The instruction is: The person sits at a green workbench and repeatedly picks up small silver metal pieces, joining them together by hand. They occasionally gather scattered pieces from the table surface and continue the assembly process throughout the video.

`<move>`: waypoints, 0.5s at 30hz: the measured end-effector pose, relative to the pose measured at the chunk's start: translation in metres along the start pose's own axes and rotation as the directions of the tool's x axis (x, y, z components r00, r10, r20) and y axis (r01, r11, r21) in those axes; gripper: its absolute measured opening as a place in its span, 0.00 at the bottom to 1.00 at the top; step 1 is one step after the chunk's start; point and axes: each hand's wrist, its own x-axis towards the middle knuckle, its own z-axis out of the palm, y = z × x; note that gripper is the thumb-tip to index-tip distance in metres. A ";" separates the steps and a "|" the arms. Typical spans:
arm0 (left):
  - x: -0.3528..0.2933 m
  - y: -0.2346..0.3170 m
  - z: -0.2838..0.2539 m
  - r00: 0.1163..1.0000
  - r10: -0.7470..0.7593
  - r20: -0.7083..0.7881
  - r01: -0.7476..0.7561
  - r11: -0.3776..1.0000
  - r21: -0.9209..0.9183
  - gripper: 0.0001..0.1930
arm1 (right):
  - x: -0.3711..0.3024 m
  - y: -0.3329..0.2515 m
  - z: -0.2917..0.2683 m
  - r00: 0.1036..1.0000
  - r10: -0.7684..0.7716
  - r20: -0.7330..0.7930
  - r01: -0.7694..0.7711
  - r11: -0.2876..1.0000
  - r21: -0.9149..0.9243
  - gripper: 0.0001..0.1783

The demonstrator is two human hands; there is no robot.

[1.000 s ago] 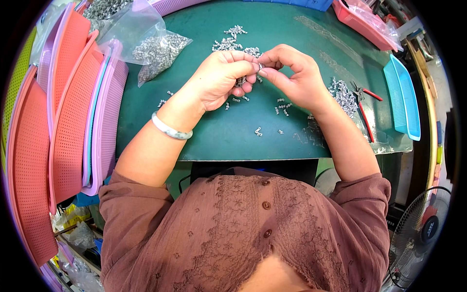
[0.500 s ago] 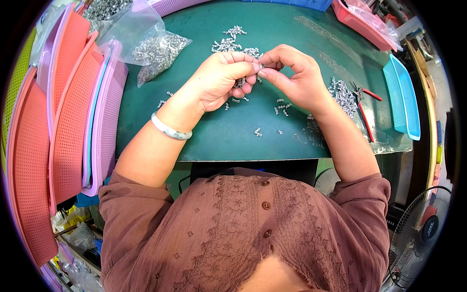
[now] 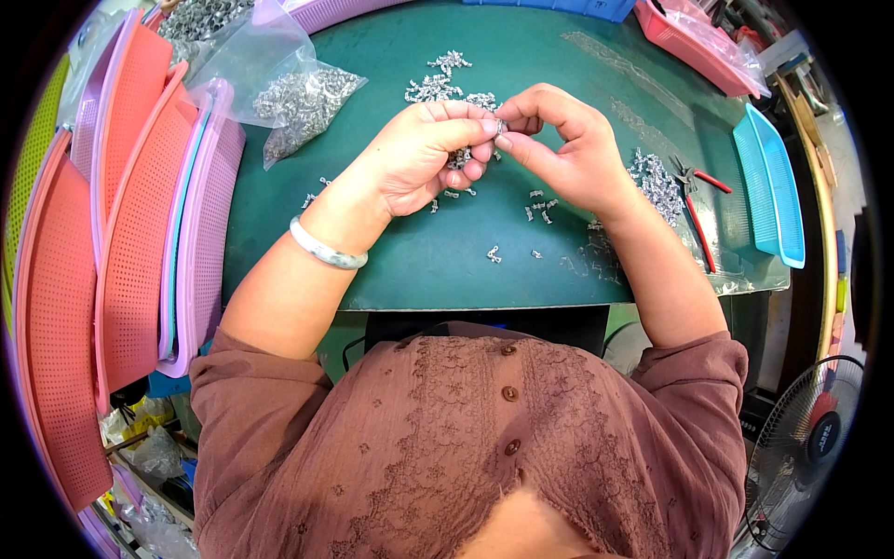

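Observation:
Over the green table my two hands meet at the fingertips. My left hand [image 3: 424, 154] is closed, its curled fingers round several small silver metal parts [image 3: 458, 159], with thumb and forefinger pinching at the tip. My right hand [image 3: 565, 144] pinches a small silver metal part [image 3: 501, 129] between thumb and forefinger, touching the left fingertips. Its exact shape is mostly covered by the fingers. Just beyond the hands lies a loose pile of like silver parts [image 3: 434, 88]. A few more [image 3: 540, 207] are scattered on the near side.
Red-handled pliers [image 3: 697, 224] lie beside a silver heap [image 3: 657, 186] on the right, with a blue basket [image 3: 768, 186] past them. At left are a clear bag of metal parts [image 3: 303, 102] and stacked perforated baskets [image 3: 140, 233]. A fan [image 3: 805, 447] stands lower right.
Hardly anything differs. My right fingertips have shifted very slightly, and a bit more of the silver part shows between the hands.

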 end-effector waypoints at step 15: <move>0.002 -0.004 -0.005 0.989 0.006 0.146 0.014 0.991 -0.134 0.05 | 0.002 -0.009 0.002 0.986 -0.130 -0.104 0.121 0.988 -0.092 0.10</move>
